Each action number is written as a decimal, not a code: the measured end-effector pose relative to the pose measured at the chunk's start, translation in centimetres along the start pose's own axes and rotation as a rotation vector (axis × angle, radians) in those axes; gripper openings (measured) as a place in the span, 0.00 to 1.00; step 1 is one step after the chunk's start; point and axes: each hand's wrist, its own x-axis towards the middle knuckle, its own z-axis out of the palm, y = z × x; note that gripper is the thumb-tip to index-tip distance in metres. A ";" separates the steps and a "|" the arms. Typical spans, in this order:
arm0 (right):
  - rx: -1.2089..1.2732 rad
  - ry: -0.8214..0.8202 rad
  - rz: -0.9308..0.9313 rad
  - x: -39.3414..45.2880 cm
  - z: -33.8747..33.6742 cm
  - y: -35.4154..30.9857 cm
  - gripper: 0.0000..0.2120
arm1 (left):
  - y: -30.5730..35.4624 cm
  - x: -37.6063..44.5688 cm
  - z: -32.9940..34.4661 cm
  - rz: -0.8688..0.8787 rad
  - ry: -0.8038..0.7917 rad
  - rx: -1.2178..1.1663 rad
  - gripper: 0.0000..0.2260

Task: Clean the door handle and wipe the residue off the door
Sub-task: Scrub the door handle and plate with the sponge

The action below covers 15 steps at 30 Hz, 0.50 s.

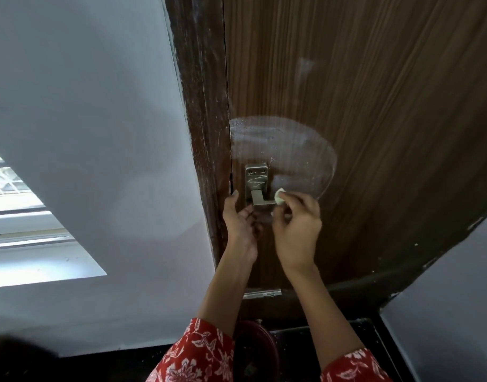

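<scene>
Your right hand [296,230] pinches a small pale green wad [280,196] between thumb and fingertips, the other fingers curled in, and presses it against the outer end of the door handle [260,201], a brushed-metal lever that juts from a plate [256,177] screwed near the door's left edge. A thin white squiggle is drawn across that plate above the lever. Your left hand [241,224] is half open and holds nothing; its fingers reach up under the lever's left side, with the thumb raised along the gap between the door and the dark frame [203,133], though you cannot tell whether the fingers actually touch the metal. On the brown wood-grain door [374,106], a hazy white patch of residue [286,144] spreads in a rounded shape above and to the right of the plate, its lower edge just beside the wad. A fainter pale smudge [304,67] sits higher up the panel. The frame is streaked with whitish scuffs. Both your sleeves [198,357] are red with a white floral print, and a window [21,216] shows at the left in the grey wall.
</scene>
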 end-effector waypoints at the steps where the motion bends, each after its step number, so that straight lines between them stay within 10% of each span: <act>1: 0.011 -0.023 -0.012 -0.3 0.4 -0.5 0.12 | -0.1 -0.1 0.0 -0.017 -0.009 -0.036 0.27; 15: 0.015 -0.013 -0.012 0.1 0.0 -0.2 0.08 | -0.2 1.3 -0.5 -0.053 -0.007 -0.015 0.22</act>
